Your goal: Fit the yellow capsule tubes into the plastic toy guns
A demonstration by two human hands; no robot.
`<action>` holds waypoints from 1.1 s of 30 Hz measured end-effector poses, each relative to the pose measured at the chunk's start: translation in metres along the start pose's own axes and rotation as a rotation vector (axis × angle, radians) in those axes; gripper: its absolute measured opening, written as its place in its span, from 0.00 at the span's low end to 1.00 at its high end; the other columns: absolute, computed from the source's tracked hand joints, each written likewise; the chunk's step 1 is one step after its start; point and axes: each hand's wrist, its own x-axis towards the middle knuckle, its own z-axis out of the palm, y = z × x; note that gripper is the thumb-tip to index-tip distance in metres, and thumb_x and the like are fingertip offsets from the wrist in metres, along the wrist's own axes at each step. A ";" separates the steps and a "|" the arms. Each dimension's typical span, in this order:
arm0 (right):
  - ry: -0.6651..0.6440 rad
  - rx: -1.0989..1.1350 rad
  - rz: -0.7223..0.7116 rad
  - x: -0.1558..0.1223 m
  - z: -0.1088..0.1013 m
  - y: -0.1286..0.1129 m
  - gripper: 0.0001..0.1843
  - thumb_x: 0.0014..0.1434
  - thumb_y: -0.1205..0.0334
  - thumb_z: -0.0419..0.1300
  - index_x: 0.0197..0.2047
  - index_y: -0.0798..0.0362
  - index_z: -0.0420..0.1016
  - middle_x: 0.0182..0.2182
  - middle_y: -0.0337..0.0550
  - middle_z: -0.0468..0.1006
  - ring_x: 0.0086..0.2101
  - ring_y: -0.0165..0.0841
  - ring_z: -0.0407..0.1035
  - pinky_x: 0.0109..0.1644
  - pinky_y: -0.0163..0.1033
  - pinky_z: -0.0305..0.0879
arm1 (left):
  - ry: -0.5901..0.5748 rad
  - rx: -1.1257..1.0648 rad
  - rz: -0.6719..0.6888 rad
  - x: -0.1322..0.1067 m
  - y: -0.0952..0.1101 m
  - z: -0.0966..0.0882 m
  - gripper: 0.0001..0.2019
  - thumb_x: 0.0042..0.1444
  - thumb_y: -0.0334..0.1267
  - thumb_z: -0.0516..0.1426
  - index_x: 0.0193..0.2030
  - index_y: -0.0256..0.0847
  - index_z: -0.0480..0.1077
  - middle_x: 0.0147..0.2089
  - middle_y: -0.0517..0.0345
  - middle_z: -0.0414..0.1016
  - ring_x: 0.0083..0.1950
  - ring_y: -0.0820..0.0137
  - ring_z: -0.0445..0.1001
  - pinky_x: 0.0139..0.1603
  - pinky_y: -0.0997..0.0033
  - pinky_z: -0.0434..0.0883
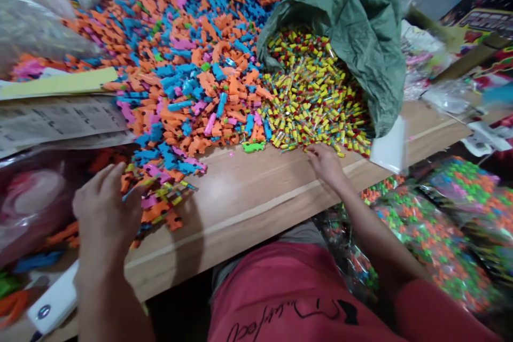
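Observation:
My left hand (105, 208) is curled over the near end of a large heap of orange, blue and pink plastic pieces (188, 80), and its fingertips are at the loose pieces by the table's edge. Its palm hides what lies beneath. My right hand (326, 164) rests on the wooden tabletop (248, 192), with its fingertips at the front of a pile of small yellow-and-red tubes (315, 93). Nothing shows in its fingers. A green plastic piece (253, 146) lies apart from the heap, left of my right hand.
A crumpled green sack (352, 37) spills the tubes at the back right. Printed papers (56, 120) and a yellow card (60, 83) lie at left. A white power bank (52, 299) sits at lower left. Filled plastic bags (436, 240) lie below the table at right.

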 end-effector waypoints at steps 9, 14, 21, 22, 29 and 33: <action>-0.049 -0.143 -0.056 -0.004 0.026 0.011 0.17 0.66 0.61 0.52 0.50 0.57 0.79 0.45 0.60 0.79 0.48 0.50 0.69 0.56 0.54 0.65 | -0.385 -0.317 0.235 0.022 0.136 0.145 0.16 0.66 0.28 0.52 0.55 0.40 0.76 0.53 0.47 0.80 0.55 0.58 0.75 0.59 0.56 0.71; -0.111 -0.102 -0.126 -0.011 0.023 0.006 0.16 0.66 0.59 0.52 0.48 0.53 0.80 0.42 0.55 0.78 0.46 0.49 0.70 0.55 0.55 0.67 | -0.440 -0.206 0.155 0.013 0.167 0.187 0.14 0.62 0.29 0.58 0.54 0.35 0.76 0.56 0.38 0.75 0.56 0.51 0.72 0.57 0.53 0.69; -0.150 0.181 -0.118 -0.021 0.043 -0.041 0.16 0.70 0.58 0.52 0.54 0.50 0.77 0.47 0.52 0.75 0.50 0.45 0.70 0.57 0.51 0.67 | -0.466 -0.433 -0.010 -0.024 0.154 0.158 0.04 0.59 0.32 0.61 0.40 0.37 0.77 0.44 0.45 0.72 0.47 0.56 0.73 0.49 0.59 0.69; -0.151 0.232 -0.118 -0.021 0.048 -0.050 0.15 0.71 0.58 0.52 0.54 0.50 0.76 0.48 0.52 0.74 0.50 0.44 0.70 0.57 0.50 0.67 | -0.448 -0.505 -0.064 -0.027 0.150 0.153 0.04 0.58 0.33 0.62 0.39 0.38 0.78 0.43 0.47 0.72 0.46 0.58 0.73 0.49 0.60 0.69; -0.250 0.577 -0.148 -0.023 0.077 -0.101 0.12 0.70 0.56 0.58 0.52 0.51 0.76 0.46 0.46 0.77 0.47 0.39 0.72 0.52 0.43 0.67 | -0.378 -1.467 -0.787 -0.045 0.144 0.125 0.14 0.50 0.44 0.70 0.37 0.40 0.74 0.35 0.58 0.78 0.36 0.70 0.75 0.40 0.70 0.72; -0.270 0.689 -0.123 -0.029 0.079 -0.112 0.14 0.70 0.55 0.60 0.54 0.50 0.78 0.49 0.47 0.79 0.51 0.39 0.72 0.59 0.44 0.66 | -0.376 -1.731 -1.009 -0.049 0.152 0.113 0.20 0.44 0.43 0.75 0.39 0.40 0.74 0.37 0.58 0.81 0.37 0.70 0.79 0.42 0.69 0.76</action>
